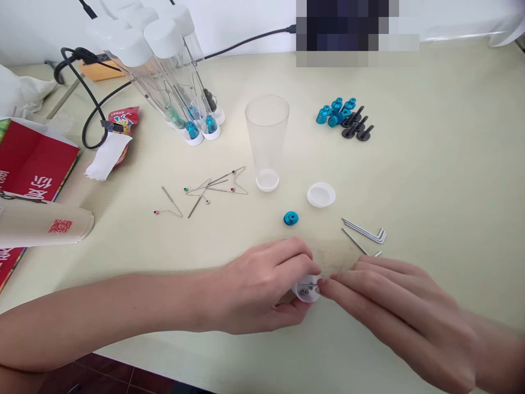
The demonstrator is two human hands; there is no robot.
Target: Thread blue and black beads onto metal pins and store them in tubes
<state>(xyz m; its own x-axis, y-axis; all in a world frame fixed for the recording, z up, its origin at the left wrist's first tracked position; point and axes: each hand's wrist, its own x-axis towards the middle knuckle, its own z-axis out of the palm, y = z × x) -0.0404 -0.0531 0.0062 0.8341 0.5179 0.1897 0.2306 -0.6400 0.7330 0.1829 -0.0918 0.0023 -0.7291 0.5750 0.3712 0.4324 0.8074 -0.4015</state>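
Note:
My left hand [274,284] is curled around a small white cup [307,295], fingers over its far side and thumb below. Inside lie small metal pieces [304,291], too tiny to name. The fingers of my right hand [389,306] are drawn together at the cup's right rim; what they pinch, if anything, is hidden. Just beyond my hands sit a round blue metal piece [291,218] and a white cap [321,195]. Several hex keys [365,231] lie near my right fingers.
A clear tapered tube [267,142] stands mid-table. Bent wires with coloured beads [207,187] lie left of it. Blue metal parts [336,112] and black screws [359,126] are grouped at back right. Capped tubes [164,71], a cable [88,93] and a cylinder [45,221] occupy the left.

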